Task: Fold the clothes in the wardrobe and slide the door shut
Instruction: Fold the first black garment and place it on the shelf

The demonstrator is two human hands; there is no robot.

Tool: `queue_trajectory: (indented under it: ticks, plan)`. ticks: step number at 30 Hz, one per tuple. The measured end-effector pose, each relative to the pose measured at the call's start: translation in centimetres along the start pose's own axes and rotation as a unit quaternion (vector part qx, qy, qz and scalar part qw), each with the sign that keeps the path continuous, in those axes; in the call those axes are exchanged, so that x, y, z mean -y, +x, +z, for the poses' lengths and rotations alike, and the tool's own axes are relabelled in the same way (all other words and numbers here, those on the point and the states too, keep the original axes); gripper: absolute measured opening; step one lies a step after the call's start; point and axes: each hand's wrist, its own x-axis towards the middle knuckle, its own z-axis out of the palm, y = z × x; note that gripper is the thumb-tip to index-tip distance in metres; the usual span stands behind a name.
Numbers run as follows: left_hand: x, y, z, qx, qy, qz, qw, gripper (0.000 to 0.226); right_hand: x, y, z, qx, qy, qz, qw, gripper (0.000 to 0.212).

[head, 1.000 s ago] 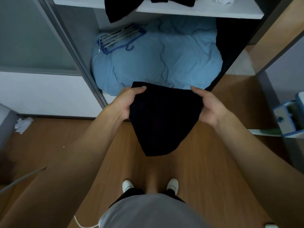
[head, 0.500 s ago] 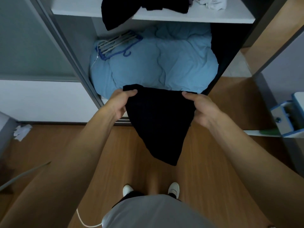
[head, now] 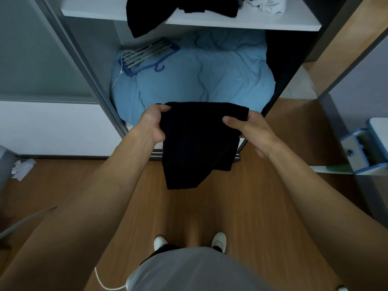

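L hand point(head: 154, 124) & R hand point(head: 249, 131), each grip pinching a top corner of part-folded black garment point(head: 197, 143), hung in air just in front of blue duvet point(head: 189, 85); prob best: pull top edge taut, match hems, fold again evenly.

Black garment point(head: 195, 143) now doubled over, squarer outline, pointed hanging tail shortened

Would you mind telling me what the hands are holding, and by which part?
Both hold the black garment by its top edge: left hand at the left corner, right hand at the right.
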Motion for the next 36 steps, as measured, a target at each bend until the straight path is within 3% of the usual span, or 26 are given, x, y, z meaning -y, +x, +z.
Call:
queue_trajectory:
  ticks: [3,7,10,12,14,17,19,23,25,29,33,36]
  plan:
    - [-0.4,0.2,-0.5,0.023,0.031,0.025,0.999,0.019,-0.2,-0.2,0.4,-0.011,0.009,0.013,1.0,0.025]
    - [-0.4,0.4,-2.9,0.109,0.148,0.104,0.977,0.034,-0.1,0.0,1.7,-0.087,0.245,0.101,0.96,0.023]
    - [1.0,0.7,-3.7,0.154,0.171,0.147,0.962,0.027,0.1,0.1,1.9,-0.068,0.328,0.147,0.931,0.017]
    - [1.5,0.9,-3.2,0.1,0.168,0.173,0.965,0.019,0.0,-0.1,1.4,-0.025,0.323,0.129,0.937,0.029]
    - [1.7,1.1,-2.4,0.072,0.137,0.169,0.973,0.014,-0.1,-0.5,0.8,0.019,0.235,0.078,0.969,0.033]
    - [1.8,0.9,-1.4,0.083,0.052,0.135,0.986,0.021,-0.4,-0.7,0.4,-0.021,0.134,0.018,0.991,0.023]
    - [2.0,0.5,-1.6,0.123,0.03,0.127,0.984,0.031,-0.7,-0.6,0.5,-0.06,0.178,0.021,0.982,0.022]
    - [2.5,0.5,-2.3,0.136,0.132,0.149,0.971,0.026,-1.2,-0.4,1.3,-0.085,0.273,0.074,0.955,0.025]
    - [2.3,0.5,-1.8,0.101,0.138,0.165,0.971,0.021,-1.5,-0.7,1.3,-0.062,0.266,0.078,0.959,0.028]
    - [1.8,0.6,-1.3,0.059,0.107,0.149,0.981,0.019,-1.9,-1.3,1.0,-0.019,0.147,0.039,0.988,0.022]
    - [2.5,0.1,-2.3,0.112,0.075,0.151,0.979,0.027,-1.8,-1.2,1.8,-0.057,0.241,0.064,0.967,0.024]
    - [3.2,-0.1,-2.6,0.109,0.103,0.179,0.972,0.019,-1.2,-1.0,2.2,-0.074,0.262,0.104,0.957,0.027]
